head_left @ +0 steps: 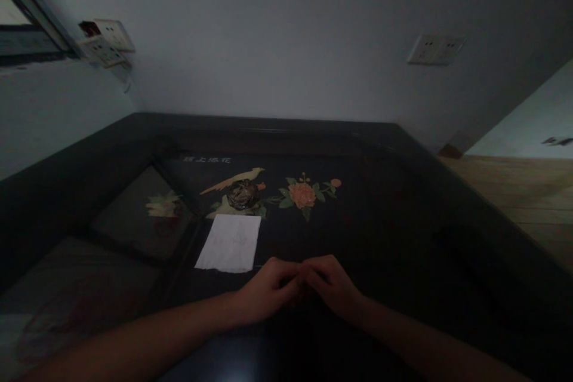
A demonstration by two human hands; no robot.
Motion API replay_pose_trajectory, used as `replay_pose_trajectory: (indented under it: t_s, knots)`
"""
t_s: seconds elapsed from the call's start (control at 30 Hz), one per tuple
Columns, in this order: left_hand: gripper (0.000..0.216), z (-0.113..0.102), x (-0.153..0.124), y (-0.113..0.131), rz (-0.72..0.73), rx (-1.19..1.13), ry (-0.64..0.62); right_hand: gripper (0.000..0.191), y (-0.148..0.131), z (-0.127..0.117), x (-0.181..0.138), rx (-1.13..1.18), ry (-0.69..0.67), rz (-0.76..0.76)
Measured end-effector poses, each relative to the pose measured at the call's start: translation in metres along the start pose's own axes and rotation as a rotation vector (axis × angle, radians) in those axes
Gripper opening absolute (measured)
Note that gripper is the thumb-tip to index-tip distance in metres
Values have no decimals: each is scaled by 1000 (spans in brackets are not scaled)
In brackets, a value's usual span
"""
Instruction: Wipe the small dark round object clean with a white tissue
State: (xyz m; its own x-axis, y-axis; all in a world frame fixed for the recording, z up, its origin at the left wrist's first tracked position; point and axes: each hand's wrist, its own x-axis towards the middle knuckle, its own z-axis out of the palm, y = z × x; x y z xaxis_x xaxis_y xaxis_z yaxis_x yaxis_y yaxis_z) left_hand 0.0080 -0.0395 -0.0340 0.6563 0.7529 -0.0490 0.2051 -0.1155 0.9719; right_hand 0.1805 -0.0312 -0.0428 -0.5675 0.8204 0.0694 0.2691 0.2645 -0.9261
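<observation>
My left hand (pixel 271 290) and my right hand (pixel 333 286) meet over the dark table near its front. Their fingers are curled and touch at the tips. Shadow hides whatever may be between them, so I cannot make it out. Just left of and beyond my left hand lies a sheet of white paper (pixel 230 243), flat, with faint marks and a ragged near edge. At the paper's far edge sits a small, dark, crumpled, shiny bundle (pixel 243 194), apart from both hands.
The dark glossy table (pixel 358 215) carries a printed bird and an orange flower (pixel 302 195). A raised rim (pixel 268 123) runs along its far side by the wall. Sockets (pixel 436 49) are on the wall, with more sockets (pixel 107 42) at left. Wooden floor (pixel 532 191) shows at right.
</observation>
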Motion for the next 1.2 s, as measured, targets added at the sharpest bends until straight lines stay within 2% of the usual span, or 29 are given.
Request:
replay_pose_trajectory:
  t_s: [0.37,0.9,1.2]
  knots:
    - [40,1,1,-4,-3,-26,8,59,5,0,2,8,-13,0]
    - [32,0,0,-2,-10,-5,6,59,-1,-1,0,15,-13,24]
    - [31,0,-1,-4,-10,-11,1,59,1,-1,2,-18,-10,-20]
